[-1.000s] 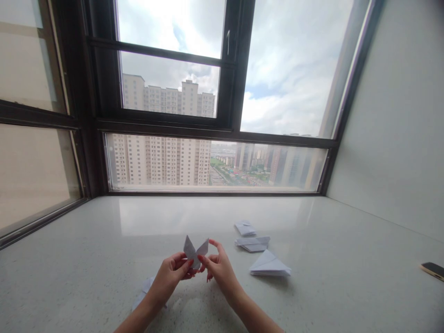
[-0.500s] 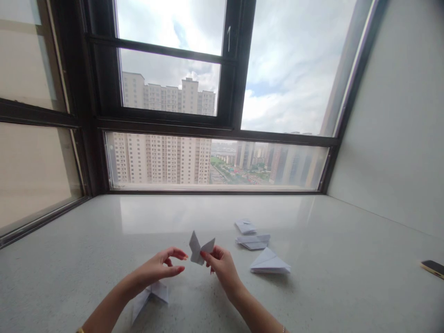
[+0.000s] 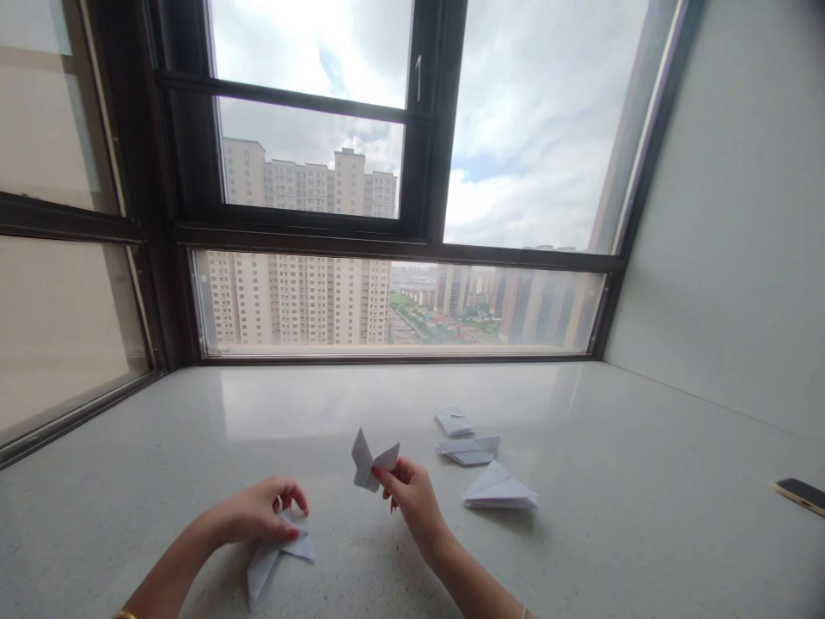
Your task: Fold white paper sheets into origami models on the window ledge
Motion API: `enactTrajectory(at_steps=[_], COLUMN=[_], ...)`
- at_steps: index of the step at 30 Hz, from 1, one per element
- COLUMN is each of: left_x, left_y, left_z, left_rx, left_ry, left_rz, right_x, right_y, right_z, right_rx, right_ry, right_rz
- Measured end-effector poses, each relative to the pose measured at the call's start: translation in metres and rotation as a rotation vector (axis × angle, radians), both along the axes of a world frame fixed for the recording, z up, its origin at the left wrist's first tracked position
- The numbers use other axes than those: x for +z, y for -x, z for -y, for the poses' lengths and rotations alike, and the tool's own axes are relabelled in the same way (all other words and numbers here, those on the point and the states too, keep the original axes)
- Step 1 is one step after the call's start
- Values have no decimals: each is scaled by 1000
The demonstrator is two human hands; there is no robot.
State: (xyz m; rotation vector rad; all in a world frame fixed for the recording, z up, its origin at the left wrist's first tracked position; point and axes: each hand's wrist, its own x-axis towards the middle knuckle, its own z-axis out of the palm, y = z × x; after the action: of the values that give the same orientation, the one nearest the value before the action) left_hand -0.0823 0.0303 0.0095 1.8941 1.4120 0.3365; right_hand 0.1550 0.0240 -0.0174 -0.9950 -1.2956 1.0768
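Note:
My right hand (image 3: 410,488) pinches a small white folded paper butterfly (image 3: 363,462) between thumb and fingers, its two pointed wings upright above the sill. To the left, my left hand (image 3: 261,509) reaches over a larger white folded paper (image 3: 263,569) lying on the sill. The thumb touches this paper, while the curled index finger stays apart from the thumb. Part of that paper is hidden under the hand.
Right of my hands lie a folded paper triangle (image 3: 500,487), a flat folded paper strip (image 3: 469,450) and a small folded paper (image 3: 455,421). A phone-like dark object (image 3: 803,495) rests on the white sill (image 3: 612,533) at far right. Dark-framed windows (image 3: 309,232) stand behind.
My left hand has moved left and down, away from the paper butterfly, onto the larger folded paper. My right hand keeps its hold, nearly still. The view has shifted slightly.

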Motion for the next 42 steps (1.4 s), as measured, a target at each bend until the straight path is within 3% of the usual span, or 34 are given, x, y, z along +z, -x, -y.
enactTrajectory(at_steps=[3, 9, 14, 20, 26, 29, 35, 42], left_x=[-3, -15, -14, -10, -17, -20, -20, -21], left_y=[-10, -40, -58, -69, -75, -78, -87, -90], left_z=[-4, -3, 8, 13, 12, 12, 18, 23], left_rx=[55, 200, 300, 480, 491, 517, 313, 99], left_ry=[-49, 47, 103, -66, 84, 130, 189, 177], left_rz=[90, 468, 765, 759, 920, 975, 1065, 1106], right_x=[0, 1, 4, 8, 15, 15, 5, 2], right_y=[-1, -2, 0, 1, -2, -2, 8, 5], right_z=[0, 0, 2, 6, 13, 13, 13, 9], right_rx=[-18, -46, -56, -69, -244, -225, -32, 28], right_ry=[1, -36, -56, -93, -143, -126, -38, -5], right_rz=[-12, -28, -75, -117, -156, -148, -94, -39])
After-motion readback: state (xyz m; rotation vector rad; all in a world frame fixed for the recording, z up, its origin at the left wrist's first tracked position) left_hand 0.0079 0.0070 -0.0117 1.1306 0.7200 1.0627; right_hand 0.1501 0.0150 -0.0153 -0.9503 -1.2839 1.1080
